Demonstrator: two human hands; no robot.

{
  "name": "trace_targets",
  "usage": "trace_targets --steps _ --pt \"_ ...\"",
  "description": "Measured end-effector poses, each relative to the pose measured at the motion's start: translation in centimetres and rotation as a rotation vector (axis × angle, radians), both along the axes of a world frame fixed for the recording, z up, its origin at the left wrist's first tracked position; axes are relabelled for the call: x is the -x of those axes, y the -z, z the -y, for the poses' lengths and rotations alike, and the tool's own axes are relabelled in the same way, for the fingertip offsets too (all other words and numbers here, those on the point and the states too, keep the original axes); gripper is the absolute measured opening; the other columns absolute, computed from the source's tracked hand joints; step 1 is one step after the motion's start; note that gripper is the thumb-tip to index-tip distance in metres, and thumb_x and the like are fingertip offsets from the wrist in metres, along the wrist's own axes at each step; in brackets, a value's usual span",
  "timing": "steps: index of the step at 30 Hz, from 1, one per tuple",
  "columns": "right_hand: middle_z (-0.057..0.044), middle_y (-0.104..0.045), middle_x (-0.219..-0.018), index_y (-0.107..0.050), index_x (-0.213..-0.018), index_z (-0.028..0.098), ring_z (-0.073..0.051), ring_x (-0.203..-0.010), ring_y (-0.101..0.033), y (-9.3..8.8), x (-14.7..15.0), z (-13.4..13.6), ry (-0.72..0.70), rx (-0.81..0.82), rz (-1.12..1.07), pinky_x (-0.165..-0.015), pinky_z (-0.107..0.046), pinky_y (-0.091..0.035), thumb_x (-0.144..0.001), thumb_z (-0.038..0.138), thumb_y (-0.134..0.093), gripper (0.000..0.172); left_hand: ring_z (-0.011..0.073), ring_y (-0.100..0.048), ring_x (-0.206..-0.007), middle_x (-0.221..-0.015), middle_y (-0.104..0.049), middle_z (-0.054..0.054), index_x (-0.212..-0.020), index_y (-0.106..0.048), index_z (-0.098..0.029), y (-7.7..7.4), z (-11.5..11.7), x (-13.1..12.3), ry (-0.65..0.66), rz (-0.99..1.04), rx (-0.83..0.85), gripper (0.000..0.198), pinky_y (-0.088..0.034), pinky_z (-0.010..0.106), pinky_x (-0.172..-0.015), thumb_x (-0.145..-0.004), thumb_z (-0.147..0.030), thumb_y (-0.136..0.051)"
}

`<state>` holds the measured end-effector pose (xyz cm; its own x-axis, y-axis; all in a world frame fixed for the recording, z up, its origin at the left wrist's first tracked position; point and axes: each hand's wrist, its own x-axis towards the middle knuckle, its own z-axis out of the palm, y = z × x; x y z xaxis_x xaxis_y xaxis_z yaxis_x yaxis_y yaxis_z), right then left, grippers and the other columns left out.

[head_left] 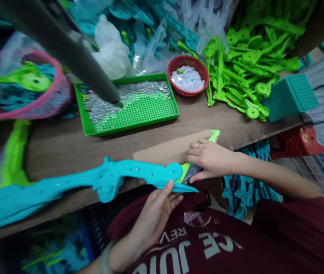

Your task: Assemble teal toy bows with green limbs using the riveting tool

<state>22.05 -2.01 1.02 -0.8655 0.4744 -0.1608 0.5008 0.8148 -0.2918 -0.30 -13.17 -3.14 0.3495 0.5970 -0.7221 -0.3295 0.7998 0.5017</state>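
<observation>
A long blue plastic toy bow frame (105, 177) lies across the front of the bench, its right end at the edge by my body. My left hand (158, 209) pinches that pointed right end, thumb on top and fingers underneath. Fingers curled, my right hand (209, 158) grips a lime-green bow arm (185, 171) with a dark patch on it. The green arm's lower end meets the rounded end of the blue frame; whether they are joined I cannot tell. Its far tip sticks out beyond my right fingers. A flat brown cardboard piece (162, 150) lies just behind.
A green tray (130, 125) of small metal screws stands mid-bench, with a dark tool shaft (93, 68) hanging over it. Near it are a red basket (188, 91) of white pieces, a pink basket (50, 110), a heap of green parts (244, 64) and a teal basket (293, 97).
</observation>
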Motion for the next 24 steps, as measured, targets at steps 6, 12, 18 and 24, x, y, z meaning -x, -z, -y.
trace_targets --steps 6,12,18,24 --pt "-0.016 -0.053 -0.146 -0.048 -0.144 0.024 -0.032 -0.135 -0.05 -1.1 2.5 -10.6 0.426 -0.034 -0.703 -0.109 -0.054 -0.045 -0.087 0.071 -0.06 0.075 0.0263 -0.073 -0.109 -0.123 -0.075 0.011 -0.127 -0.068 -0.022 -3.3 -2.4 4.1 0.706 -0.111 -0.452 0.048 -0.06 0.041 -0.091 -0.093 -0.056 -0.062" --pt "-0.009 -0.071 -0.118 -0.062 -0.128 0.022 -0.024 -0.107 -0.067 -3.8 10.0 -17.5 0.239 0.488 -0.917 -0.097 -0.042 -0.055 -0.087 0.063 -0.063 0.058 0.022 -0.073 -0.103 -0.112 -0.077 0.013 -0.109 -0.07 -0.01 -4.5 -16.3 7.6 0.786 -1.272 -1.761 0.043 -0.059 0.037 -0.09 -0.107 -0.026 -0.031" --pt "0.005 -0.065 -0.07 -0.062 -0.104 0.019 -0.011 -0.062 -0.063 -3.3 9.6 -17.2 0.407 0.618 -1.127 -0.06 -0.025 -0.052 -0.075 0.056 -0.079 0.05 0.0151 -0.064 -0.124 -0.123 -0.074 0.005 -0.116 -0.067 -0.006 -1.4 -26.0 4.7 0.777 -1.235 -2.036 0.056 -0.045 0.028 -0.11 -0.109 -0.038 -0.022" --pt "0.011 -0.056 -0.061 -0.048 -0.105 0.027 -0.01 -0.047 -0.057 1.2 10.2 -17.8 0.581 0.342 -1.463 -0.05 -0.024 -0.048 -0.076 0.051 -0.079 0.048 0.0276 -0.067 -0.119 -0.125 -0.073 0.015 -0.115 -0.071 -0.009 -1.0 -16.8 6.2 0.536 -1.217 -2.173 0.03 -0.05 0.042 -0.104 -0.099 -0.022 -0.05"
